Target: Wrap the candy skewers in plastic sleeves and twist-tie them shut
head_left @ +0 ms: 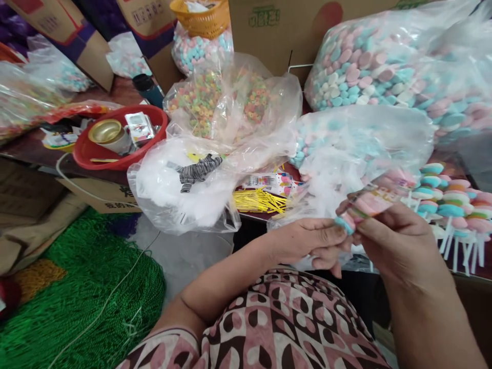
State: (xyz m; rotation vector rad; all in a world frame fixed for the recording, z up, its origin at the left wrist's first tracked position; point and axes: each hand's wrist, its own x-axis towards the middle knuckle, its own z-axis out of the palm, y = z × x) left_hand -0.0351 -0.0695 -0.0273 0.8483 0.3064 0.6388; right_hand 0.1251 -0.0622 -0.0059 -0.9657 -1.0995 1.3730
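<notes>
Both hands meet at a marshmallow skewer (378,197) in a clear printed wrapper, in front of my body. My left hand (317,241) pinches its near end, where a blue marshmallow shows between the fingertips. Fingers and thumb of my right hand (403,238) are closed round the wrapped skewer from the other side. Whether its stick is inside the wrapper I cannot tell. Just right of my right hand lie several finished-looking marshmallow skewers (453,200) with white sticks. Behind the hands sits an open clear bag (357,133) of pale blue and pink marshmallows.
Yellow twist ties (259,201) and printed wrappers (271,182) lie left of the hands. Beyond are a bag with white contents (161,189), a bag of gummy rings (230,102), a red basin (161,128) and a large marshmallow bag (369,66). Green cords (96,287) cover the lower left.
</notes>
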